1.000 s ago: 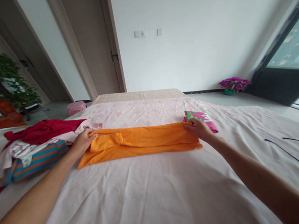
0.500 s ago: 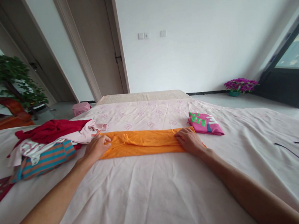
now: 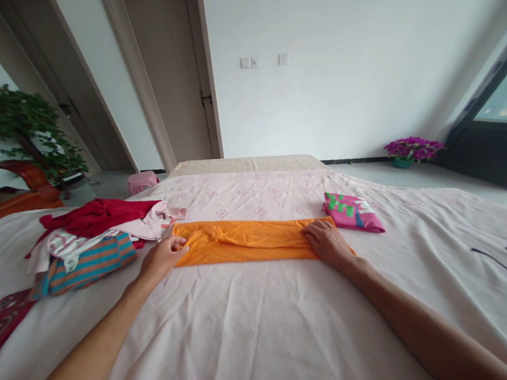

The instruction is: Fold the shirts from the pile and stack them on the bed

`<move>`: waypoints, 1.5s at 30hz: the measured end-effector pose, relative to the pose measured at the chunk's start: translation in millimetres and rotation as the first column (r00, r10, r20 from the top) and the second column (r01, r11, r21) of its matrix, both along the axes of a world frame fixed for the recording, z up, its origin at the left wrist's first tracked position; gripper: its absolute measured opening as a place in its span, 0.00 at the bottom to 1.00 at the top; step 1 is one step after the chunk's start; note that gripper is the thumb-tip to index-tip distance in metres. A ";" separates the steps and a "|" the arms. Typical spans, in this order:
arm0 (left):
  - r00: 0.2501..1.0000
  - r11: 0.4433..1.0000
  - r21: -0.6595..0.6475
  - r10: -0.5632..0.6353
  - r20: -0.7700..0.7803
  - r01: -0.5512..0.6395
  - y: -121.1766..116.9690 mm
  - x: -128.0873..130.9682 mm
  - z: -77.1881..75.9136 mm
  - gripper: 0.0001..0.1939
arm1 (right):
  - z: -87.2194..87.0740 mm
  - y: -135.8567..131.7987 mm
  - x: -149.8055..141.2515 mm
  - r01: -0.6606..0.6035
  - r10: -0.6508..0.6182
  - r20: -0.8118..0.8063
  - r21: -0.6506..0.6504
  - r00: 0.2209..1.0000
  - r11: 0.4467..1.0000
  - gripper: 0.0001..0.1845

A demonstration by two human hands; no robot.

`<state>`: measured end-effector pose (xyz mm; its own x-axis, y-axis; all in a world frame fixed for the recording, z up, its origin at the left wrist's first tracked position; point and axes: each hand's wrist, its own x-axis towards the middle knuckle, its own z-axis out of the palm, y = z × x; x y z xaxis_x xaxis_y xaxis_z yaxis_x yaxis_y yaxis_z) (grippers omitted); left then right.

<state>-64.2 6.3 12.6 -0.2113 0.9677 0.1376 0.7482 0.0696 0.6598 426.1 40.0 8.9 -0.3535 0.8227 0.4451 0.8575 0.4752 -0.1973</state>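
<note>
An orange shirt, folded into a long flat strip, lies across the bed. At its left end my left hand rests on the cloth, fingers loosely bent and thumb apart from them. My right hand lies palm down over the right end with its fingers stretched out on the fabric. A crease and a small bunched fold run along the shirt's upper left part. Just beyond my right hand sits a folded pink garment with a green and white print.
Left of the shirt is a heap of clothes: a red garment on top, a blue-and-brown striped one below. A dark red patterned item lies nearer. Black cords lie at right on the pale bedsheet.
Both hands have let go of the shirt's far edge and come down onto its ends. The strip now looks narrower and flatter. The view has shifted slightly left.
</note>
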 end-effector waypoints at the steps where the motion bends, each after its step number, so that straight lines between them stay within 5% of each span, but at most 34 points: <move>1: 1.000 1.000 0.013 -0.027 0.011 0.027 -2.4 3.2 0.5 0.18 | 0.3 -0.5 -0.1 -0.003 0.003 0.002 0.005 1.000 1.000 0.14; 4: 0.971 0.972 0.017 -0.236 0.027 0.235 -13.6 5.6 9.2 0.11 | 1.9 -2.0 -0.8 -0.003 0.003 0.002 0.013 1.000 1.000 0.14; 8: 0.849 0.844 -0.121 -0.500 0.170 0.522 -27.4 -13.9 30.1 0.06 | 4.0 -3.1 -2.0 -0.010 0.010 0.003 0.015 1.000 1.000 0.15; 14: 0.941 0.986 0.024 -0.164 0.295 0.164 -23.1 -37.4 32.2 0.17 | 6.2 -4.1 -3.1 0.004 -0.004 0.009 0.003 1.000 1.000 0.16; 23: 0.994 0.999 -0.035 -0.023 -0.110 0.019 -14.8 -7.8 15.9 0.30 | 5.3 -3.5 -2.6 -0.010 0.010 0.009 -0.002 1.000 1.000 0.15; 26: 0.977 0.994 -0.035 -0.099 0.187 0.108 -11.0 -4.1 17.3 0.25 | 5.7 -3.9 -2.4 -0.011 0.011 0.004 0.001 1.000 1.000 0.16; 29: 0.812 0.989 0.068 -0.144 0.565 0.128 -8.0 -4.1 22.3 0.25 | 4.6 -3.0 -1.3 -0.014 0.014 0.004 0.004 1.000 1.000 0.15; 32: 0.714 0.990 0.090 -0.142 0.686 0.111 -5.1 -6.0 25.8 0.29 | 2.6 -1.1 0.1 -0.012 0.012 0.003 0.007 1.000 1.000 0.15; 40: 0.901 0.991 0.072 -0.133 0.412 0.114 9.1 -16.7 16.1 0.30 | 3.4 -2.2 -1.0 -0.006 0.006 0.012 -0.006 1.000 1.000 0.16; 45: 0.955 0.995 0.102 -0.033 0.295 0.003 11.2 -16.2 17.4 0.19 | 13.8 -4.5 -10.4 0.036 -0.034 0.124 -0.015 0.992 0.999 0.16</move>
<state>-80.4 17.6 30.0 -0.2400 0.9562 0.1675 0.5188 -0.0195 0.8547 415.7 35.5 22.6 -0.3762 0.8425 0.3856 0.8918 0.4422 -0.0961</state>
